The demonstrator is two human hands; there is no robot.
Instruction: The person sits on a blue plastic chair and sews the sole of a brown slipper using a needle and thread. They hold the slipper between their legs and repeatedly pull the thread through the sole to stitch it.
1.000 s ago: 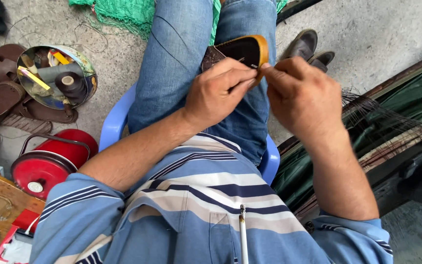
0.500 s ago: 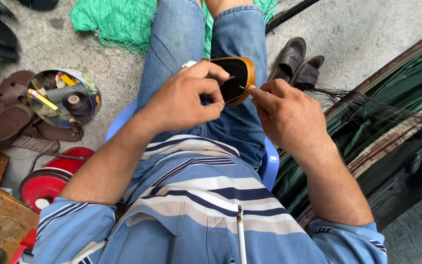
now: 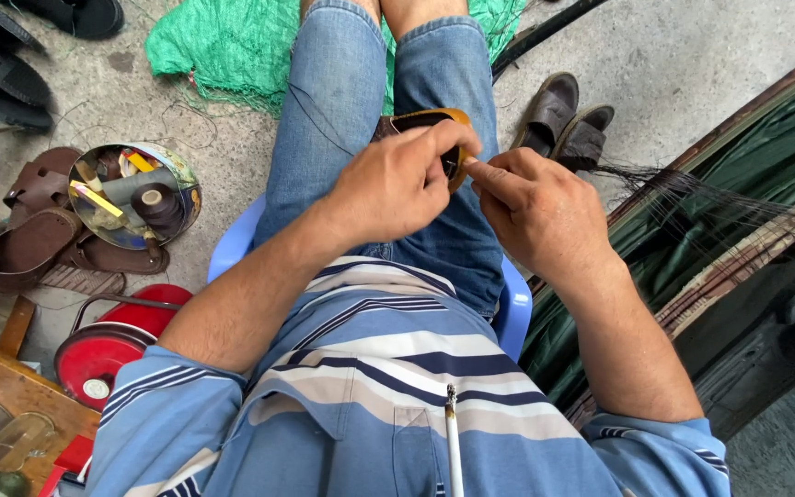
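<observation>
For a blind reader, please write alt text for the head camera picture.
Seen from above, a seated person's left hand grips a small dark shoe part with a tan rim on their lap, while the right hand pinches at its edge. A round tin of tools, brown sandals and green netting lie on the concrete floor.

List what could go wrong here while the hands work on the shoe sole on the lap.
1. The left hand and right hand pinch close together at the edge of the shoe sole; any sharp tool between them, too small to make out, might prick a finger.
2. The sole rests loosely on the jeans and may slide off.
3. The cigarette hangs over the striped shirt; ash might drop there.
</observation>
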